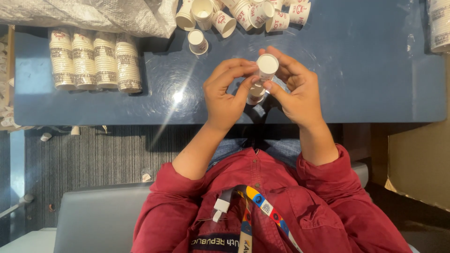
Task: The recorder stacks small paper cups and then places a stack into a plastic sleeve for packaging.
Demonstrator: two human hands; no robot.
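Cut off at the far left edge, scraps of packaging and a couple of stray cups on grey ribbed carpet (93, 154). Above that, crumpled clear plastic wrap (93, 14), running out of the top of the frame and hiding whatever lies beneath. Just below the wrap, four stacked sleeves of paper cups (93, 58) lying side by side on the blue glossy tabletop (365, 70), sun glare bright near the middle. Further right, one lone cup (197, 41) standing upside down, and a loose heap of cups (243, 14) partly cropped by the top edge. Left hand (227, 96) curled, fingers and thumb pinched onto a small white paper cup (267, 65), base turned to the camera, raised over the tabletop's near edge. Right hand (295, 91) cupped round the same cup from the other side, fingertips closed on it. Below, a second cup (255, 93) tucked between both palms, mostly hidden, hold unclear. Far right, another cup stack (439, 23) cut by the frame, and brown cardboard (417, 164). At the bottom, red sleeves, a lanyard and a grey seat.
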